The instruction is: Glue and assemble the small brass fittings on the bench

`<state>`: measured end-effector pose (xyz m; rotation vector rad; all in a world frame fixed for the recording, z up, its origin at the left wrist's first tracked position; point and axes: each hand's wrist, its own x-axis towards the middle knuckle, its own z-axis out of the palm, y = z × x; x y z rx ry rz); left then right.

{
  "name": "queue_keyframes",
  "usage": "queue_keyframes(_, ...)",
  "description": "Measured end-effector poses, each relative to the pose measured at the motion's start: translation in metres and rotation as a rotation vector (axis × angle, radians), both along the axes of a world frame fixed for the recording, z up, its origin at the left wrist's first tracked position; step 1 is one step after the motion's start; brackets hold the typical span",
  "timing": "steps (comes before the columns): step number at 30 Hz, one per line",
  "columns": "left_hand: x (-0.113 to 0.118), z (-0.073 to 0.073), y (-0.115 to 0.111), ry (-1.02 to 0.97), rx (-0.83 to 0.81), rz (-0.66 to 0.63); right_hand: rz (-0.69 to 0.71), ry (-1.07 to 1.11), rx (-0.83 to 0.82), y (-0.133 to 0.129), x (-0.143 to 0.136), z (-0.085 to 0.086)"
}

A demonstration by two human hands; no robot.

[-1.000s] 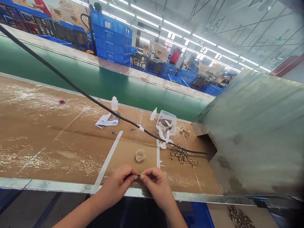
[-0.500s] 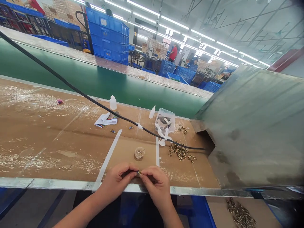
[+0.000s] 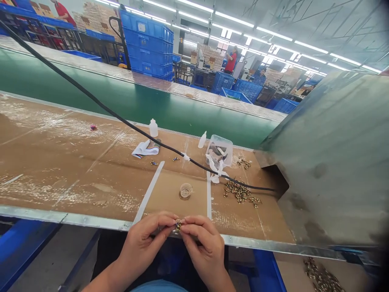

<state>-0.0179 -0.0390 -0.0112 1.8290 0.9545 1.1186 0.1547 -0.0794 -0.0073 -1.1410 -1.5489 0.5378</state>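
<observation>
left hand (image 3: 145, 239) + right hand (image 3: 204, 240): fingers (image 3: 164, 219) pinching small blue-and-gold part (image 3: 178, 226) | more exposed than a second ago | still in work

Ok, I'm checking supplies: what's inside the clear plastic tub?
The clear tub holds dark pieces and a small white item; whatever lies beneath them is covered.

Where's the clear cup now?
In the head view, the clear cup sits below centre between two white tape strips, just beyond the left hand and right hand.
</observation>
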Motion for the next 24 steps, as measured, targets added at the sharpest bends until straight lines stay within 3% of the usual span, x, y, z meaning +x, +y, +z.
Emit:
queue_keyframes(5, -0.01, 0.0, -0.003, 0.129, 0.056, -0.006, -0.016, -0.061, -0.036, -0.004, -0.002, -0.005)
queue_keyframes(7, -0.017, -0.001, 0.005, 0.228, 0.058, 0.031, -0.088, -0.106, -0.046, -0.004, 0.009, -0.01)
queue_keyframes(11, -0.036, 0.002, 0.043, 0.376, 0.081, 0.175, -0.366, -0.142, -0.13, -0.002, 0.057, -0.024)
queue_keyframes(15, -0.052, 0.005, 0.092, 0.477, 0.102, 0.247, -0.616, -0.001, -0.292, -0.014, 0.104, -0.039)
queue_keyframes(19, -0.054, 0.004, 0.123, 0.533, 0.128, 0.326, -0.744, 0.172, -0.348, -0.024, 0.121, -0.042)
queue_keyframes(21, -0.05, 0.005, 0.125, 0.549, 0.111, 0.378, -0.736, 0.186, -0.363, -0.019, 0.124, -0.038)
queue_keyframes(24, -0.038, 0.002, 0.109, 0.523, 0.061, 0.406, -0.723, 0.1, -0.361, -0.004, 0.133, -0.03)
